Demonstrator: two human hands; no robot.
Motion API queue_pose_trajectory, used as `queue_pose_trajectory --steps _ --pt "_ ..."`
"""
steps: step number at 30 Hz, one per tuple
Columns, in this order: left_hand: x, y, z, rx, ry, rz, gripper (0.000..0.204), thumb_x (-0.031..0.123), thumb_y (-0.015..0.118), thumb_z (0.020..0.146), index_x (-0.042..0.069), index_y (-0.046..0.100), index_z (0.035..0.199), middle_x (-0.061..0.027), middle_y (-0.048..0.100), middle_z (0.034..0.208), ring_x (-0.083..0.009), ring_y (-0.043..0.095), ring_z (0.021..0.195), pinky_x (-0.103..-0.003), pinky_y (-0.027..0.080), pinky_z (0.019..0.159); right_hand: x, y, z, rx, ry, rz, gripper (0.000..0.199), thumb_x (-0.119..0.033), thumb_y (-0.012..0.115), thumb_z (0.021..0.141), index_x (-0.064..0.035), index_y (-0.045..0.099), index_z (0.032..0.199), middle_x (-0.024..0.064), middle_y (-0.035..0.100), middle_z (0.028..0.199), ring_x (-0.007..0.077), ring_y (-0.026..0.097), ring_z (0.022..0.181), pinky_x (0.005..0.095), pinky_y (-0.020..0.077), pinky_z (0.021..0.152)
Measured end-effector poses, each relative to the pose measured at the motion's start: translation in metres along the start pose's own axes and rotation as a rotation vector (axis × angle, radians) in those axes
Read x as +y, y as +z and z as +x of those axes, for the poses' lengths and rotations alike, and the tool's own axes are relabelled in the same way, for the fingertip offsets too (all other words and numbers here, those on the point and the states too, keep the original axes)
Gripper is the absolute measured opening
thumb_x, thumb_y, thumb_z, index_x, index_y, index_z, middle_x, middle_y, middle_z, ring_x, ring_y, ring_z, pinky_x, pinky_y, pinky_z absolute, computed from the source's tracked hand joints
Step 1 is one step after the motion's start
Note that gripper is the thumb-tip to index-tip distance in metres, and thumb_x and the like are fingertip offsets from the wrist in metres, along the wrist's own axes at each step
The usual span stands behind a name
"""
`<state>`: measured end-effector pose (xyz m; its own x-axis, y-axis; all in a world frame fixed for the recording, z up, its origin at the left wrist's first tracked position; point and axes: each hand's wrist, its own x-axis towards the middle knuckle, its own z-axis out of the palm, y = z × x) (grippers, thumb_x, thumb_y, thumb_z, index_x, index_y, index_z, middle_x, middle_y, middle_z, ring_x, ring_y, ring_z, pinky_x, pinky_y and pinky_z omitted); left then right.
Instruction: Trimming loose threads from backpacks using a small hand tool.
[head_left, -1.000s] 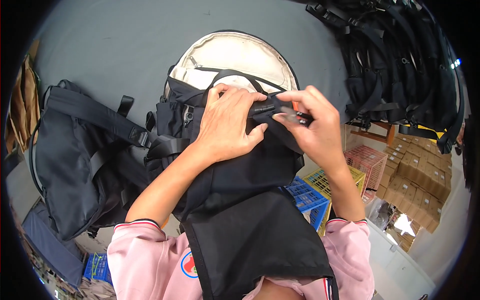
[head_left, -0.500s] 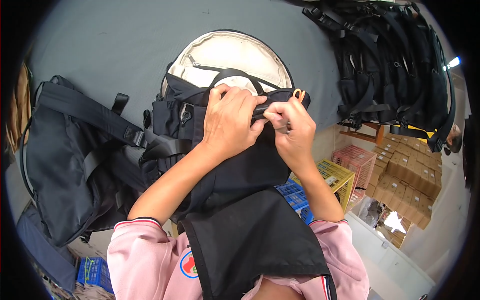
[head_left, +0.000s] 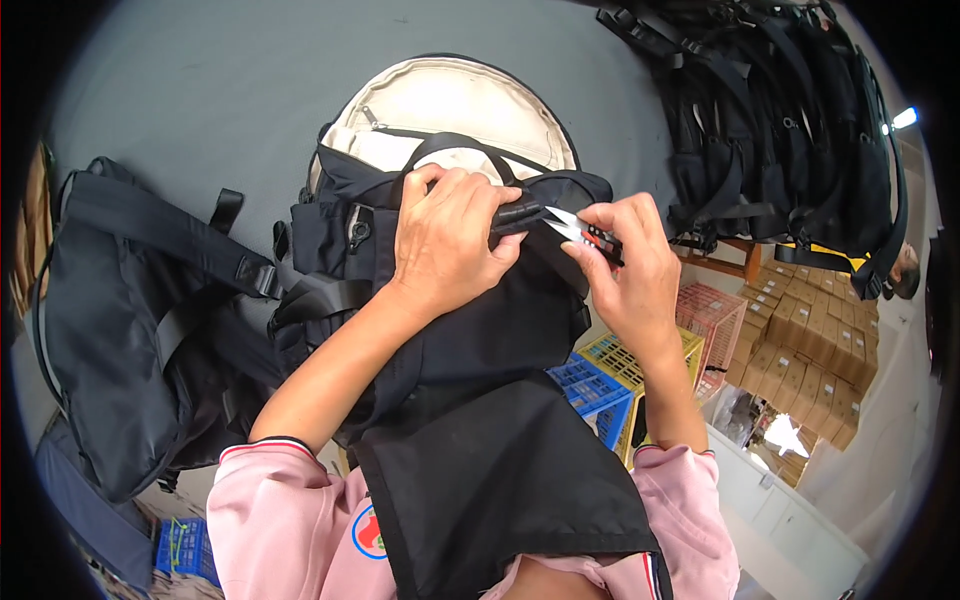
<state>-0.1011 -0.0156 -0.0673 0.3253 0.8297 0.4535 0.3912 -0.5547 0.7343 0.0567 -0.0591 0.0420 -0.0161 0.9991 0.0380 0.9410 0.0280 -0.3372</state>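
A black backpack (head_left: 470, 320) with a pale cream lining lies in front of me, its rounded top unzipped and folded back. My left hand (head_left: 447, 225) pinches a black edge of the backpack between thumb and fingers, near the webbing handle loop. In my right hand (head_left: 635, 262) is a small pair of thread snips (head_left: 570, 225), its silver blades parted and pointing left. The blade tips are right at the pinched black edge. A loose thread there is too small to make out.
Another black backpack (head_left: 115, 320) lies at the left on the grey table (head_left: 230, 80). Several black bags (head_left: 780, 130) are piled at the far right. Below the right edge stand blue (head_left: 590, 385), yellow (head_left: 620, 355) and pink crates (head_left: 710, 320), beside stacked cardboard boxes (head_left: 810, 330).
The right hand has drawn back to the right and turned, bringing the snips' blades into sight against the black edge. The left hand keeps its pinch, and the view has shifted slightly.
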Motion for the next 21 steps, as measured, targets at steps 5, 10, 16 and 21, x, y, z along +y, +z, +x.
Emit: queue_pose_trajectory --steps 5,10,16,21 --pt "-0.001 0.0 0.0 -0.003 -0.01 0.012 0.04 0.015 0.078 0.057 0.009 0.064 0.094 -0.0025 0.057 0.076 -0.0203 0.057 0.078 -0.037 0.036 0.083 0.0 -0.006 0.017 -0.075 -0.18 -0.175 0.023 -0.013 0.073 0.071 -0.0095 0.059 0.088 0.0037 0.052 0.083 0.0235 0.057 0.062 0.0333 0.0438 0.055" --pt "-0.001 0.0 0.001 -0.017 -0.012 0.009 0.041 0.015 0.078 0.057 0.009 0.063 0.095 -0.0028 0.057 0.076 -0.021 0.058 0.078 -0.037 0.036 0.083 0.002 -0.002 0.021 -0.107 -0.305 -0.201 0.025 -0.014 0.075 0.068 -0.0096 0.059 0.087 0.0033 0.053 0.083 0.0249 0.055 0.061 0.033 0.0438 0.055" --pt "0.0 -0.003 0.004 -0.036 -0.027 -0.015 0.048 0.014 0.078 0.057 0.01 0.062 0.102 -0.0032 0.059 0.081 -0.0206 0.058 0.079 -0.037 0.036 0.084 0.013 0.004 0.02 -0.002 0.005 0.598 0.018 -0.001 0.072 0.07 -0.0017 0.066 0.087 0.0069 0.051 0.078 0.0139 0.054 0.064 0.0253 0.0436 0.059" --pt "-0.002 -0.001 0.005 -0.012 -0.017 -0.021 0.05 0.012 0.076 0.059 0.008 0.058 0.105 -0.0041 0.06 0.081 -0.022 0.058 0.08 -0.038 0.037 0.084 0.01 -0.005 0.016 -0.084 -0.095 0.056 0.019 -0.009 0.074 0.07 -0.0063 0.062 0.085 0.0049 0.052 0.079 0.0209 0.056 0.06 0.029 0.0445 0.056"
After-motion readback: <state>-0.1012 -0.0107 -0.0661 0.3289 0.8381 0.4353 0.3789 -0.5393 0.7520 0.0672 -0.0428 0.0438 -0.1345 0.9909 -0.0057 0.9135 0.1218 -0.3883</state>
